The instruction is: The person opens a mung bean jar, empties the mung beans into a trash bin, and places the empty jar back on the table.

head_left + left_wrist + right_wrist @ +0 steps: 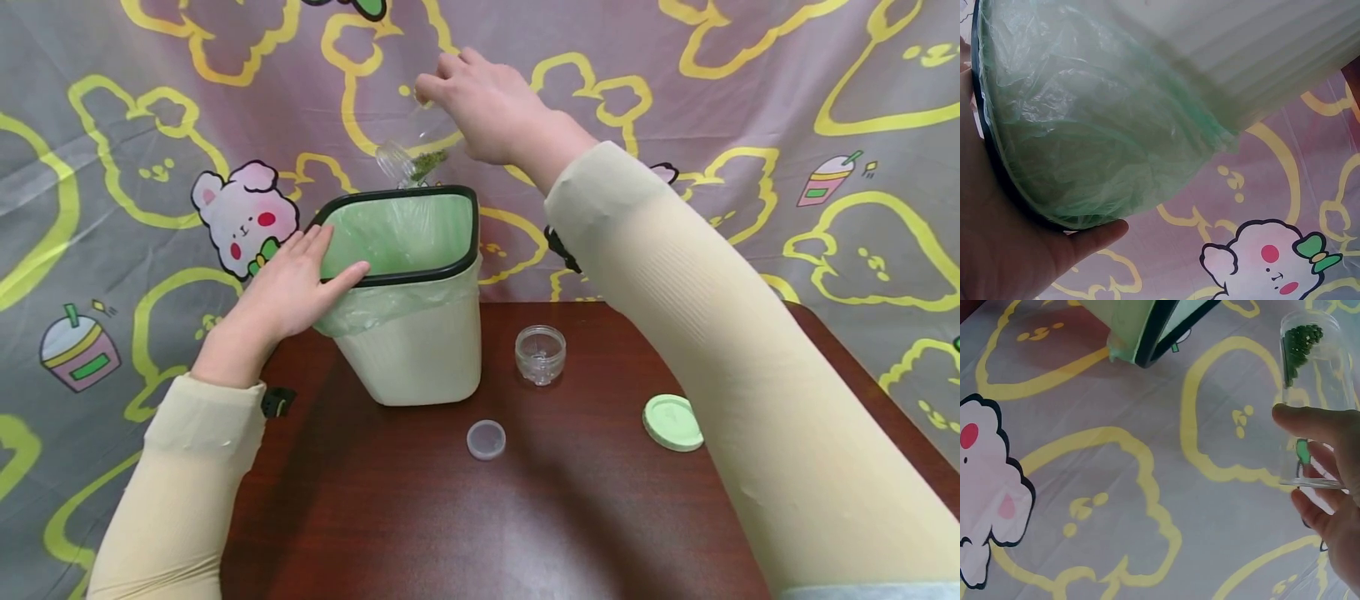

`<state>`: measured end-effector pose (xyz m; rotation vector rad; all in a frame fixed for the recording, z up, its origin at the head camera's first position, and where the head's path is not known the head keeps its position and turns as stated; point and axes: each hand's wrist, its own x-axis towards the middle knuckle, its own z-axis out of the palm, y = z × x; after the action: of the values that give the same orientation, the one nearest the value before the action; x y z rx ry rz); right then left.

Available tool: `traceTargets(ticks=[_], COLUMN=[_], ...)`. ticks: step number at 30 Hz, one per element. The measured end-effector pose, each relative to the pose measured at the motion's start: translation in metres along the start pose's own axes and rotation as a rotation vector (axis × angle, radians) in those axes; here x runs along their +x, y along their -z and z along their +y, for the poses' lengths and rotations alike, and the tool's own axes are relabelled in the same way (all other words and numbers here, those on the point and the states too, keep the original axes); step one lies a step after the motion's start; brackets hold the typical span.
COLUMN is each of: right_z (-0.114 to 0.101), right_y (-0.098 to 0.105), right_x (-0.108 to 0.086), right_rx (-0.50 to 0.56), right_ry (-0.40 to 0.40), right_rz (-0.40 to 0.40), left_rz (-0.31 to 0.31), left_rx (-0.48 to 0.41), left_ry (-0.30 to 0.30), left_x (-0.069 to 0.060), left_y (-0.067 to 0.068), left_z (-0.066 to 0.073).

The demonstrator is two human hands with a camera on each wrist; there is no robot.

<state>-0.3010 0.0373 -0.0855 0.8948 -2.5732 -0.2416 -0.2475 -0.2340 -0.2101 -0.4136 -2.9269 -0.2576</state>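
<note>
A cream trash bin point(431, 354) with a black rim and a pale green liner bag point(1085, 125) stands on the table. My left hand point(288, 287) rests on the rim's left front corner, fingers straight and thumb over the front edge. Above the bin's far side, my right hand point(495, 104) grips a clear jar point(1319, 375) near its base, tilted with its mouth end down to the left. Small green grains point(429, 164) lie heaped along the inside of the jar near its mouth. In the right wrist view, thumb and fingers curl round the jar.
On the brown table point(540, 525) are a clear round container point(540, 354), a small translucent lid point(486, 440) and a light green lid point(672, 422) partly behind my right forearm. A patterned cloth point(750, 108) with yellow bear outlines hangs behind the table.
</note>
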Motion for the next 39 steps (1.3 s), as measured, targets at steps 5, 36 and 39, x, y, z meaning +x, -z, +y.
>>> traceTargets(ticks=[5, 36, 39], right_z=[-0.002, -0.0026, -0.002], right_y=[0.0007, -0.0002, -0.0013], right_x=[0.0009, -0.0002, -0.0001], right_rx=[-0.018, 0.001, 0.003], right_ry=[0.01, 0.014, 0.023], right_rz=[-0.028, -0.057, -0.066], left_rz=[0.001, -0.016, -0.018], left_rx=[-0.001, -0.014, -0.016], left_ry=[0.004, 0.018, 0.02], left_x=[-0.0004, -0.0013, -0.0012], left_y=[0.0003, 0.0004, 0.0006], left_z=[0.0001, 0.0011, 0.0009])
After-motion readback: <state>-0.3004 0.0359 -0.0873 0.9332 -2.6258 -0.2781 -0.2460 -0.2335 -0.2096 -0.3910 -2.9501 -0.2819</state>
